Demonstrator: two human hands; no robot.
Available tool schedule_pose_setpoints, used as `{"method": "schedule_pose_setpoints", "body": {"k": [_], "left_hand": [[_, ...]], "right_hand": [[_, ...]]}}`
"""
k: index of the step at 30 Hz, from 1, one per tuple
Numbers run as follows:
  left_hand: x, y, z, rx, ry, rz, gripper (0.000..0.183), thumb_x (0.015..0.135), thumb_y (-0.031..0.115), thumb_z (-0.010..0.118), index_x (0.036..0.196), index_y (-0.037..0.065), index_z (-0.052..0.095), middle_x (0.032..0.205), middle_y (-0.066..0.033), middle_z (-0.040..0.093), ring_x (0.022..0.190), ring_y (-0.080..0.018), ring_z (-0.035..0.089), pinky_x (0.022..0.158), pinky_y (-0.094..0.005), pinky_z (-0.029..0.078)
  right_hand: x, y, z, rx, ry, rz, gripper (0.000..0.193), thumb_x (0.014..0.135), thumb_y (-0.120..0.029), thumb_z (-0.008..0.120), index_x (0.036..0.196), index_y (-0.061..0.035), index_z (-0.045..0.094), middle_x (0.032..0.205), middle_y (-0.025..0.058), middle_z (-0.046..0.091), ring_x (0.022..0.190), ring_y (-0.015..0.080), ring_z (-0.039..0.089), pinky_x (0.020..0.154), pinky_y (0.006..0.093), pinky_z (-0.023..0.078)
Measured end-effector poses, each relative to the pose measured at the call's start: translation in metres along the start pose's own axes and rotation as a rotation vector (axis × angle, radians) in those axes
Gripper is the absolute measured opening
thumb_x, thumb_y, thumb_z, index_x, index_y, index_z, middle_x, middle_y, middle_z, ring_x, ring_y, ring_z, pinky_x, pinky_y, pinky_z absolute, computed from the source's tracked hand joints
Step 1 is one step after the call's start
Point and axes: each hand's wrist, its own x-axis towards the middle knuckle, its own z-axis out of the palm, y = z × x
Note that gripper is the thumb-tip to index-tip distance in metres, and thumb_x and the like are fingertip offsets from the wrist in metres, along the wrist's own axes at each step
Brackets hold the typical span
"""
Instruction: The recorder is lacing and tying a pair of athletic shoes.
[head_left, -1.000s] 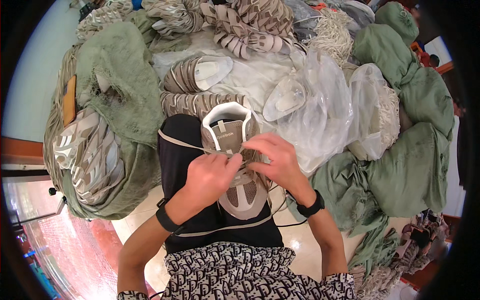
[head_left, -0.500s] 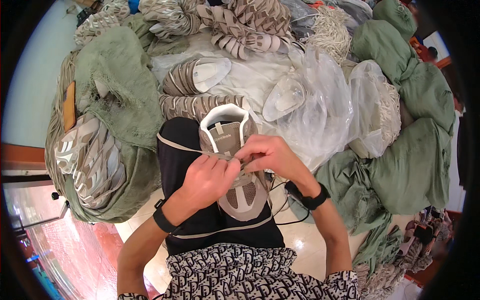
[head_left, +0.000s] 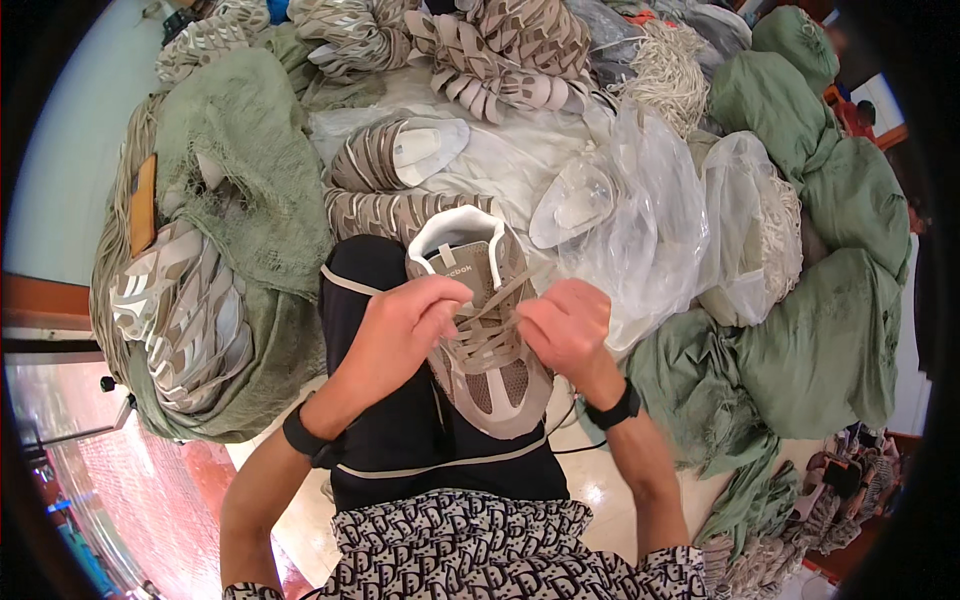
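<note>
A taupe and beige sneaker (head_left: 508,417) rests on my black-clad lap, its toe toward me and its white-lined collar facing away. Crossed rows of a flat beige shoelace (head_left: 490,350) run over its tongue. At the left edge of the lacing, my left hand (head_left: 408,325) is closed in a pinch on the shoelace. My right hand (head_left: 570,325) is closed at the right edge, also gripping the shoelace, though its fingertips are partly hidden. A loose length of lace crosses the tongue between them, and another lies over my left thigh.
Stacks of shoe uppers (head_left: 240,310) sit at the left in green cloth, with more at the back. A clear plastic bag (head_left: 650,230) and a pale insole-shaped piece (head_left: 432,148) lie beyond the shoe. Green sacks (head_left: 820,340) fill the right. A phone-like orange-brown item (head_left: 143,205) lies far left.
My hands were together over the tongue and have moved apart to either side of the shoe, drawing the lace. The lacing now shows between them.
</note>
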Motion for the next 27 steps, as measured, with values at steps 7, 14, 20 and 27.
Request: {"method": "schedule_pose_setpoints", "body": {"k": [7,14,20,27], "left_hand": [[0.018,0.008,0.001,-0.141,-0.415,-0.338,0.016,0.084,0.011,0.053,0.091,-0.001,0.06,0.063,-0.0038,0.059,0.052,-0.0086,0.056,0.049,-0.0227,0.044],[0.013,-0.001,0.017,0.063,-0.207,-0.005,0.008,0.078,0.007,0.059,0.08,-0.001,0.059,0.062,-0.0034,0.056,0.055,-0.0065,0.054,0.049,-0.0223,0.043],[0.018,-0.003,0.02,0.121,-0.167,0.053,0.006,0.079,0.006,0.057,0.081,0.001,0.058,0.061,-0.0032,0.056,0.056,-0.0063,0.055,0.05,-0.0228,0.043],[-0.002,-0.004,-0.016,-0.132,-0.005,-0.357,0.008,0.082,0.004,0.054,0.086,0.001,0.06,0.07,-0.0032,0.057,0.056,-0.0068,0.054,0.051,-0.0207,0.044]], "right_hand": [[-0.003,-0.002,0.01,0.005,0.124,-0.007,0.015,0.053,-0.002,0.064,0.064,-0.0061,0.056,0.053,0.0022,0.041,0.045,0.019,0.043,0.041,0.0301,0.033],[-0.014,0.008,-0.008,0.354,-0.089,0.456,0.019,0.057,-0.005,0.069,0.074,-0.0029,0.062,0.057,0.0057,0.05,0.05,0.0217,0.05,0.047,0.0293,0.038],[0.011,0.02,-0.013,0.532,-0.721,0.665,0.018,0.059,-0.014,0.069,0.074,-0.0028,0.064,0.062,0.0071,0.057,0.053,0.0224,0.052,0.049,0.0294,0.039],[0.006,0.029,-0.013,0.549,-0.675,0.611,0.014,0.06,-0.014,0.068,0.069,-0.0041,0.062,0.063,0.0058,0.058,0.056,0.0223,0.053,0.051,0.0299,0.041]]}}
